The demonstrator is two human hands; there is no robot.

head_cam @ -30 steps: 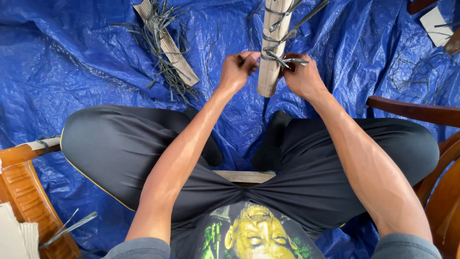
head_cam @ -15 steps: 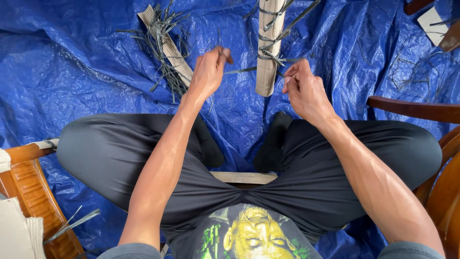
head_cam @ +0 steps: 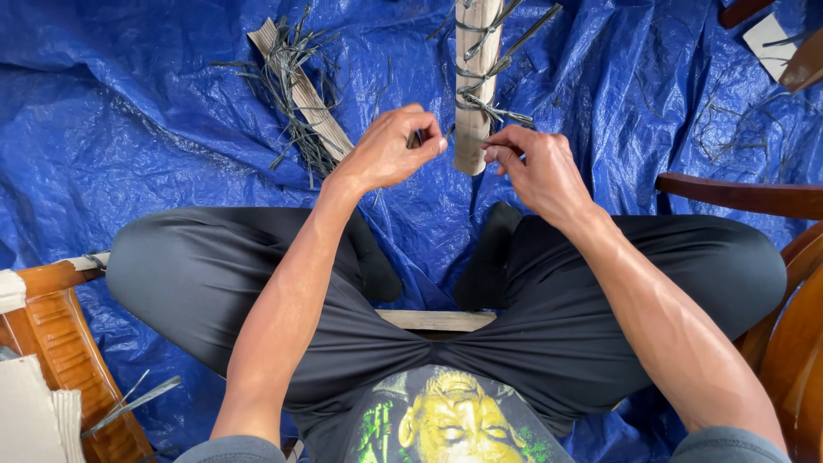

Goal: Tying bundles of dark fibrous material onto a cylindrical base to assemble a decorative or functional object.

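The wooden post (head_cam: 474,86) stands on the blue tarp (head_cam: 129,111) in the far middle of the scene, between the two hands, with its near end just ahead of the feet. Thin grey-green strips (head_cam: 489,110) are wound and knotted around it near that end.

Left hand (head_cam: 390,150): closed in a pinch on a strip end just left of the post. Right hand (head_cam: 536,167): closed in a pinch on a strip end just right of the post. Both hands are near the knot.

Handling, as judged: the strips appear light, thin and flexible, stiff enough to spring back, and liable to split or slip under a sharp pull. Take hold close to the knot, between thumb and forefinger. The post appears rigid and light.

A second slat with loose strips (head_cam: 296,94) lies on the tarp to the far left. Wooden chair parts (head_cam: 729,193) sit at the right edge.
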